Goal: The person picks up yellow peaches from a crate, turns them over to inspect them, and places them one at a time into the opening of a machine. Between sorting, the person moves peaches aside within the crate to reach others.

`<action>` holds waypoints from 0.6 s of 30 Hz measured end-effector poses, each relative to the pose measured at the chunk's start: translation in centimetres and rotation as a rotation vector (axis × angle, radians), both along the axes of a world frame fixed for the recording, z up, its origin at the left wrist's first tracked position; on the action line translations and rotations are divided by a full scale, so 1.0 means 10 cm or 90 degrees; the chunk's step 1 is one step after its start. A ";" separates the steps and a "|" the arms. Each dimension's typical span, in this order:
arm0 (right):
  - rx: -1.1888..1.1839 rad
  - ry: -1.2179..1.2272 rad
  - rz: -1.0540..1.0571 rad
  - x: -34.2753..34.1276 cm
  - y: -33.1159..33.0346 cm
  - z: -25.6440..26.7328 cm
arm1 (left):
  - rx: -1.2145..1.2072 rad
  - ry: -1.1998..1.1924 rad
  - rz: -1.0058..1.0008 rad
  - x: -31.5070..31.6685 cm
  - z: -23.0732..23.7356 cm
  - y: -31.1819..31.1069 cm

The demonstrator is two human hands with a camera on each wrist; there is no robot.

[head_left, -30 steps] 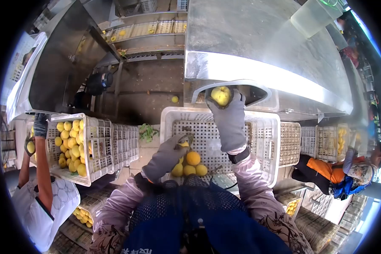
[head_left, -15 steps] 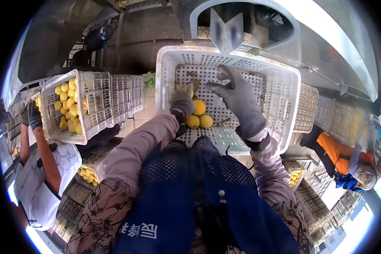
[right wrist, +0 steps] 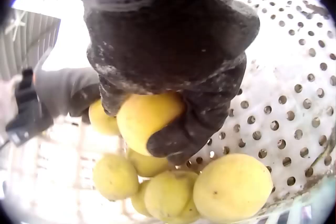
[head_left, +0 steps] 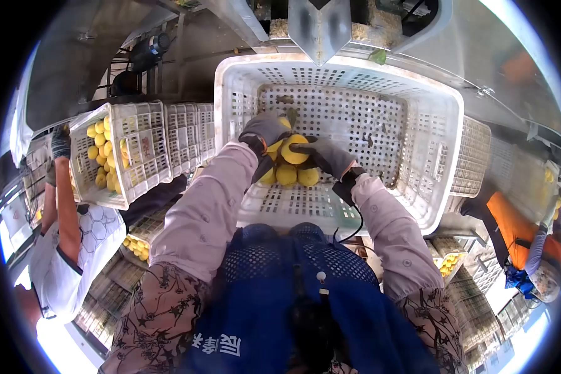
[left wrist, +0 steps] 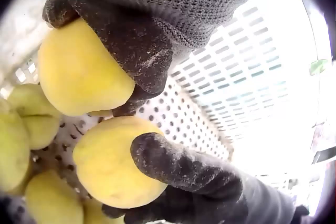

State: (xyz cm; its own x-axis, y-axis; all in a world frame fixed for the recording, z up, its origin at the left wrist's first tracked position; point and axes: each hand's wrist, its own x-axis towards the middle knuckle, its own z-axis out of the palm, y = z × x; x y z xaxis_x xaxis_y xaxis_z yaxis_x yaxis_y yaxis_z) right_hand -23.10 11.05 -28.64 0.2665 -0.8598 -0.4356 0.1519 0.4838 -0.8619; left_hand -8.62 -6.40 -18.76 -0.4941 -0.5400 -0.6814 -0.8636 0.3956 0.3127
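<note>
Both hands wear grey gloves with dark palms and work low inside a white plastic crate point(head_left: 380, 206). My left hand point(head_left: 265, 132) holds a yellow peach point(left wrist: 84, 69), its thumb and fingers curled round the fruit. Close beside it, my right hand point(head_left: 327, 156) grips another yellow peach point(head_left: 295, 149) between thumb and fingers. The two held fruits are side by side in the left wrist view. Several more yellow peaches point(head_left: 287, 175) lie just below them against the near wall of the crate.
A metal chute lip point(head_left: 320, 31) juts over the crate's far rim, with a green leaf point(head_left: 378, 57) beside it. On the left, a person in a white shirt point(head_left: 84, 249) handles a crate of yellow fruit point(head_left: 103, 159). Another person in orange point(head_left: 511, 230) bends at the right.
My right hand has come down from the chute opening, where it held a fruit, opened over the crate, and now grips a peach from the pile. My left hand still holds its peach.
</note>
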 end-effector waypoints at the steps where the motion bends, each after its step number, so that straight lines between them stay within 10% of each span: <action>1: -0.119 0.058 -0.001 -0.20 0.07 0.19 | 0.052 0.083 0.088 -0.04 0.27 0.01; 3: 0.246 -0.263 -0.172 -0.49 -0.01 1.38 | 0.239 0.230 0.229 -0.09 0.53 0.01; 7: 0.107 -0.289 -0.241 -0.69 0.23 2.37 | 0.465 0.600 0.364 0.06 1.04 0.12; 11: -0.080 -0.249 -0.353 -0.55 0.30 3.00 | 0.610 0.625 0.506 0.16 2.02 0.41; 18: -0.268 -0.018 -0.334 -0.31 0.26 3.42 | 0.627 0.821 0.511 0.24 2.12 0.55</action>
